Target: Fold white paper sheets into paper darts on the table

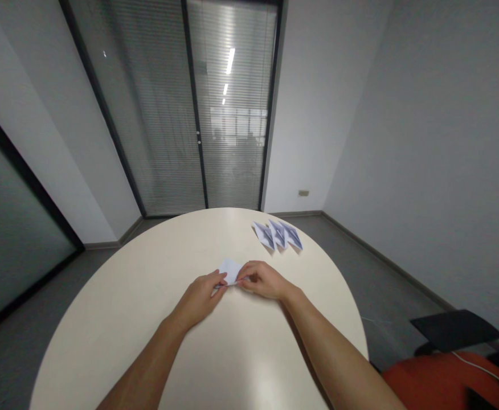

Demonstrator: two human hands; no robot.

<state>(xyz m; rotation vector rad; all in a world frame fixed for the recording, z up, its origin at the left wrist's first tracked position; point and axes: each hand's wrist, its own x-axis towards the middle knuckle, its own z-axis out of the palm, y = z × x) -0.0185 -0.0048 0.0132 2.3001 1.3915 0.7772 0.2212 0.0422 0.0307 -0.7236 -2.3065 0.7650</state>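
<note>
The person is sitting at a round, cream-coloured table (147, 319) with both bare forearms stretching out over it from the near edge. The left hand (202, 296) is lying low on the tabletop, fingers curled in and pinching the left corner of a small white paper (231, 270) between thumb and fingertips. The right hand (263, 280) is meeting it from the other side, knuckles up, fingers bent down and closing on the right edge of the same paper, so both hands are gripping it and nearly touching each other. The paper is sitting around the middle of the table, a little towards the far edge, with its free upper corner poking out beyond the fingers; how it is creased under the hands I cannot tell.

Further off, near the far right edge of the table, three folded paper pieces (278, 234) are lying in a short overlapping row, white with dark bluish markings, well apart from the hands.

Beyond the table, a glass partition with slatted blinds (198, 114) and dark frames is filling the far wall, with plain grey walls on either side. Off the near right corner, a dark chair back (454, 330) and something orange-red (446, 381) are showing at the picture's edge
</note>
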